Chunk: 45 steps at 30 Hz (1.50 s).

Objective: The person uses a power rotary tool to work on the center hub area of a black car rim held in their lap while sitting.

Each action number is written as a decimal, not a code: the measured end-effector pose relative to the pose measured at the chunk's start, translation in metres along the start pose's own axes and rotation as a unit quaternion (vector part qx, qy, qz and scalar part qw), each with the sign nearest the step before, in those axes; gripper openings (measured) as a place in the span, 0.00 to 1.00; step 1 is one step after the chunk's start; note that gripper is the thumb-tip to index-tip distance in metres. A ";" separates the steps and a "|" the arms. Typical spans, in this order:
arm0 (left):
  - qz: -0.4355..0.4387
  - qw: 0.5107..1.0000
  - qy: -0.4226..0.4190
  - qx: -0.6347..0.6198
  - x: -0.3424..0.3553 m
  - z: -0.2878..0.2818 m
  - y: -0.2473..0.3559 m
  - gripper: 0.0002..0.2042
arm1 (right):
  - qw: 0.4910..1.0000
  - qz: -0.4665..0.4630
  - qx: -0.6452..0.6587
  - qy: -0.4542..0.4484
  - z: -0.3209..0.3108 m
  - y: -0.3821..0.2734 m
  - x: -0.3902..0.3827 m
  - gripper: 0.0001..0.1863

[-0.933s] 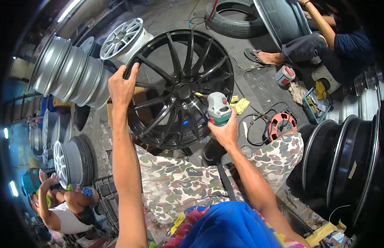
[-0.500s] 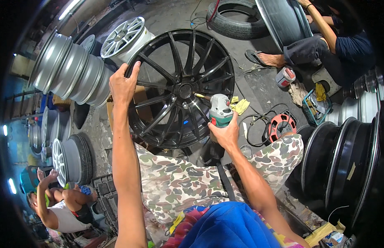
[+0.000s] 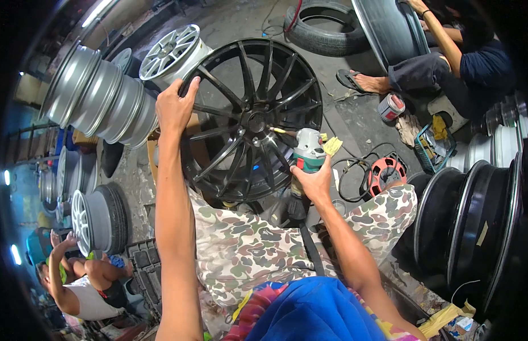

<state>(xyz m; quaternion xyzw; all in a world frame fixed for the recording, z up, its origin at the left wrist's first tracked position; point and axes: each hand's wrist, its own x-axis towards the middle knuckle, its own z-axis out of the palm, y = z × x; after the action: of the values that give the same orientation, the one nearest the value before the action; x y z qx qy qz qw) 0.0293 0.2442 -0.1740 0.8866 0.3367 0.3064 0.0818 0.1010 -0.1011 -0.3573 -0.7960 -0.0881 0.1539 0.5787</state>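
Observation:
A large black multi-spoke alloy wheel point(image 3: 265, 74) is tilted up in front of my knees. My left hand point(image 3: 176, 108) is closed on its upper left rim, thumb on the face. My right hand point(image 3: 316, 181) is wrapped round a hand-held power grinder point(image 3: 310, 149) with a grey metal head and a green and red body. A thin shaft with a pale tip point(image 3: 273, 129) runs from the grinder toward the wheel's hub point(image 3: 257, 121). I cannot tell whether the tip touches the wheel.
Silver wheels point(image 3: 88, 94) are stacked at left; black wheels point(image 3: 440, 219) stand at right. A tyre point(image 3: 326, 31), paint can point(image 3: 391, 106), teal basket point(image 3: 428, 150) and red cable reel point(image 3: 385, 175) lie beyond. One co-worker point(image 3: 445, 74) sits far right, another point(image 3: 85, 290) lower left.
My left hand has moved slightly right and up with the rim, and the wheel has turned a little clockwise. The grinder and my right hand have shifted slightly to the right.

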 end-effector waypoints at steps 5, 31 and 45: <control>0.023 0.999 -0.023 0.000 0.024 0.007 0.006 0.29 | 0.995 0.030 0.095 -0.004 -0.031 -0.024 -0.012 0.47; -0.070 0.984 -0.080 -0.144 -0.165 0.029 0.032 0.12 | 0.984 0.004 0.158 0.078 -0.074 -0.004 0.018 0.43; -0.057 0.955 -0.270 -0.108 -0.140 -0.061 -0.028 0.09 | 0.984 -0.018 0.160 0.070 -0.072 0.008 0.020 0.47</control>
<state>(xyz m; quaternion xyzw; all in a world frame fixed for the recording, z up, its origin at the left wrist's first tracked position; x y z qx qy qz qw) -0.1049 0.1716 -0.2031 0.9013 0.3172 0.0854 0.2822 0.1443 -0.1618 -0.3472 -0.7005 -0.0357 0.0992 0.7058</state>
